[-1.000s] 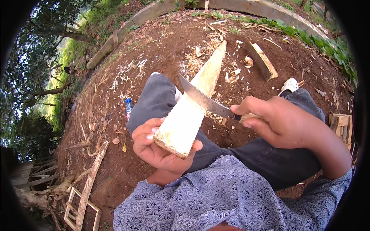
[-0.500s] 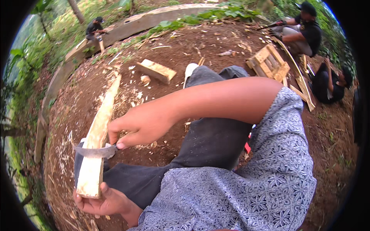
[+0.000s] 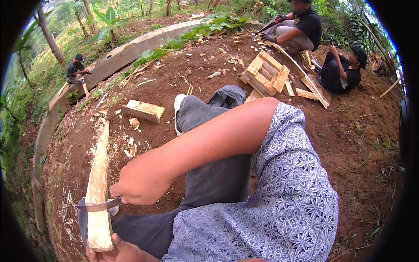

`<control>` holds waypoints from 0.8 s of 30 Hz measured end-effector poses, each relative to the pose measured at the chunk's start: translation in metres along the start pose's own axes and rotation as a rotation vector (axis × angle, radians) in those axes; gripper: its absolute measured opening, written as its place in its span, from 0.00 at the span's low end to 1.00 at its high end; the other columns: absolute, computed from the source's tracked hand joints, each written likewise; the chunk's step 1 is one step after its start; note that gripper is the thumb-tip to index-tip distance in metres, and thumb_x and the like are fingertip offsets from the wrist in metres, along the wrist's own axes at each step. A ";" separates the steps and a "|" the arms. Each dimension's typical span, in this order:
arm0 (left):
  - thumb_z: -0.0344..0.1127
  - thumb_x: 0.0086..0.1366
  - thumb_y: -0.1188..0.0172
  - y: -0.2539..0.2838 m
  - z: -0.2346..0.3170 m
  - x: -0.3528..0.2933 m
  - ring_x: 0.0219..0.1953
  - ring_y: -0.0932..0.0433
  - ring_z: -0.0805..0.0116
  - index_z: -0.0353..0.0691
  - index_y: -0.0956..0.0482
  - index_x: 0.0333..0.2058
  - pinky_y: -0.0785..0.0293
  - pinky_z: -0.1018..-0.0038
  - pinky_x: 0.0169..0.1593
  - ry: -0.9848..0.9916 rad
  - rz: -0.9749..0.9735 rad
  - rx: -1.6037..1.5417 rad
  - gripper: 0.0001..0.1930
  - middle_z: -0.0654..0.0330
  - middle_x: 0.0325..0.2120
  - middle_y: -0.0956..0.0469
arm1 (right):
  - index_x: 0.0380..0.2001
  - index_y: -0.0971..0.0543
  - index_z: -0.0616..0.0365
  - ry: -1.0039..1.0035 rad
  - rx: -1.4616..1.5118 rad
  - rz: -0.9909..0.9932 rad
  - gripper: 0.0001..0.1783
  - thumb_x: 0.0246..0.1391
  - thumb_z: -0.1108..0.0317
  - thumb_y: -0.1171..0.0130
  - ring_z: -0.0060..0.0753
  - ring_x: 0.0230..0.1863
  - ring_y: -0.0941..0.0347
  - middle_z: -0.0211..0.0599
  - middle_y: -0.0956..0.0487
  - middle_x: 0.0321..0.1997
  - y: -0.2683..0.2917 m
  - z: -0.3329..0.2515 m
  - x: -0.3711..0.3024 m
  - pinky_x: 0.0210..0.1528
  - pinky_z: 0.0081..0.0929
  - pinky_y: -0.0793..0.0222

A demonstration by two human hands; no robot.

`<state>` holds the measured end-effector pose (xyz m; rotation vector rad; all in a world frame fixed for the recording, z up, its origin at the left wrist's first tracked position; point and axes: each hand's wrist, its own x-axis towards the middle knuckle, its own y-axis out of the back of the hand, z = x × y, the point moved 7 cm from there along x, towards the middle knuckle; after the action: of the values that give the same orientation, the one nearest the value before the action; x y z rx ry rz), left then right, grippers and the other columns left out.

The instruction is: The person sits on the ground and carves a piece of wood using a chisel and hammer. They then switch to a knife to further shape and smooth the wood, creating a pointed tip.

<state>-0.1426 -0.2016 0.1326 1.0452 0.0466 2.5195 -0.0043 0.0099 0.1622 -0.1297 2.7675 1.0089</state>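
Observation:
A long pale plank (image 3: 97, 181) runs away from me over my left leg, its far end tapering to a narrow tip on the soil. My left hand (image 3: 121, 253) is closed around the plank's near end, with the thumb on its right edge and part of the hand cut off by the picture's lower rim. In my right hand (image 3: 142, 178) is a curved knife (image 3: 94, 207), gripped by its handle, which the fingers mostly hide. The grey blade lies across the plank's upper face, a short way beyond the left hand, its tip sticking out past the left edge.
A thick wood block (image 3: 144, 111) and pale shavings lie on the brown soil ahead. Farther right sit a wooden frame (image 3: 265, 74) and loose strips (image 3: 312, 94). Two people (image 3: 305, 28) sit at the far right, another person (image 3: 76, 70) by the low concrete wall (image 3: 126, 54).
The view has turned, so the surroundings sit farther left in the picture. The knife stays across about the same part of the plank, and both hands keep their grips.

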 end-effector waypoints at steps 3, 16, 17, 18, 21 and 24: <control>0.30 0.62 0.27 -0.001 0.001 -0.001 0.60 0.27 0.52 0.35 0.38 0.59 0.23 0.59 0.63 0.028 -0.005 -0.016 0.33 0.47 0.56 0.32 | 0.49 0.26 0.59 0.024 0.035 0.023 0.17 0.69 0.57 0.51 0.67 0.38 0.21 0.58 0.19 0.31 -0.007 0.005 0.001 0.43 0.61 0.29; 0.46 0.56 0.23 -0.008 0.021 0.011 0.49 0.26 0.56 0.35 0.38 0.56 0.21 0.63 0.52 -0.043 -0.027 0.096 0.39 0.51 0.49 0.31 | 0.50 0.26 0.58 -0.071 0.524 -0.278 0.19 0.71 0.53 0.53 0.50 0.33 0.21 0.49 0.19 0.34 -0.039 0.026 0.017 0.42 0.52 0.26; 0.38 0.60 0.25 -0.002 0.012 0.005 0.55 0.27 0.54 0.35 0.38 0.58 0.23 0.60 0.58 -0.009 -0.042 0.065 0.35 0.49 0.53 0.32 | 0.50 0.25 0.58 -0.100 0.568 -0.308 0.20 0.71 0.53 0.53 0.48 0.33 0.21 0.48 0.19 0.35 -0.037 0.025 0.015 0.42 0.51 0.27; 0.30 0.64 0.28 0.002 0.005 0.001 0.61 0.28 0.51 0.35 0.38 0.60 0.25 0.58 0.65 0.026 -0.057 0.034 0.32 0.47 0.57 0.32 | 0.50 0.25 0.58 -0.129 0.612 -0.338 0.20 0.71 0.52 0.53 0.46 0.33 0.21 0.47 0.19 0.35 -0.036 0.024 0.013 0.42 0.50 0.27; 0.30 0.65 0.29 -0.005 0.010 0.004 0.62 0.30 0.51 0.35 0.39 0.61 0.27 0.58 0.66 -0.018 -0.068 -0.021 0.32 0.47 0.59 0.34 | 0.48 0.23 0.58 0.032 0.534 -0.204 0.20 0.71 0.52 0.53 0.45 0.32 0.21 0.45 0.18 0.37 -0.042 0.039 0.028 0.41 0.48 0.27; 0.29 0.65 0.30 -0.009 0.015 0.008 0.62 0.29 0.51 0.35 0.39 0.61 0.27 0.58 0.66 -0.040 -0.054 0.001 0.32 0.47 0.61 0.36 | 0.46 0.21 0.56 0.145 0.324 0.046 0.20 0.71 0.51 0.52 0.55 0.33 0.20 0.47 0.17 0.32 -0.018 0.031 0.024 0.40 0.52 0.27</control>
<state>-0.1347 -0.1924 0.1470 1.0798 0.0639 2.4503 -0.0206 0.0158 0.1223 -0.0946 3.0344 0.5673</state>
